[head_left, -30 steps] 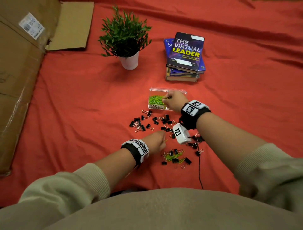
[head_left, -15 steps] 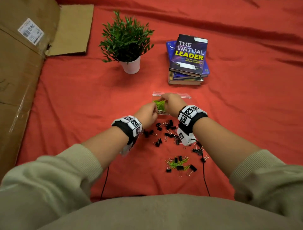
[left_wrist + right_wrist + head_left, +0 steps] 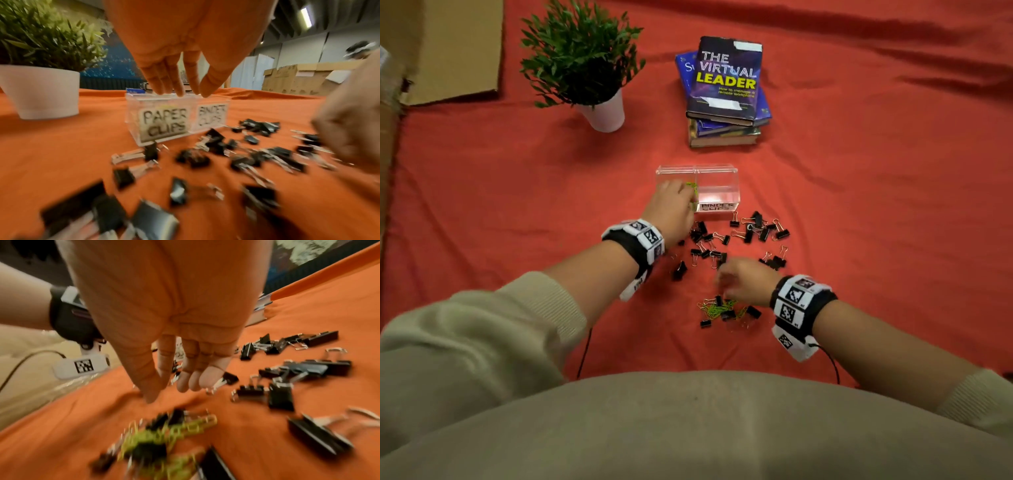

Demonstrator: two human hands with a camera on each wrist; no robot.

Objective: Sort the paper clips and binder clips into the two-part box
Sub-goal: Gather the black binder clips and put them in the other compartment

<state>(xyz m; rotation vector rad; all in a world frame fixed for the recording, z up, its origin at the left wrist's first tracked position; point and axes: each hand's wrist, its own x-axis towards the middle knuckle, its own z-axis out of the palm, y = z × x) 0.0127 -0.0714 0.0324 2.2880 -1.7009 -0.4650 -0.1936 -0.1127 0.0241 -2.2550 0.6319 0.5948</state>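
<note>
A clear two-part box stands on the red cloth, labelled PAPER CLIPS on its left half and BINDER CLIPS on its right. My left hand hovers over the left half with straight fingers pointing down; I see nothing pinched. Green paper clips show in that half. Black binder clips lie scattered in front of the box. My right hand is blurred, with fingers loose and empty, above a near pile of green paper clips mixed with binder clips.
A potted plant stands at the back left and a stack of books behind the box. Cardboard lies at the far left. A black cable runs from my left wrist toward my body.
My left hand went from the near pile up to the box's left half. My right hand left the box and came back down over the near pile.
</note>
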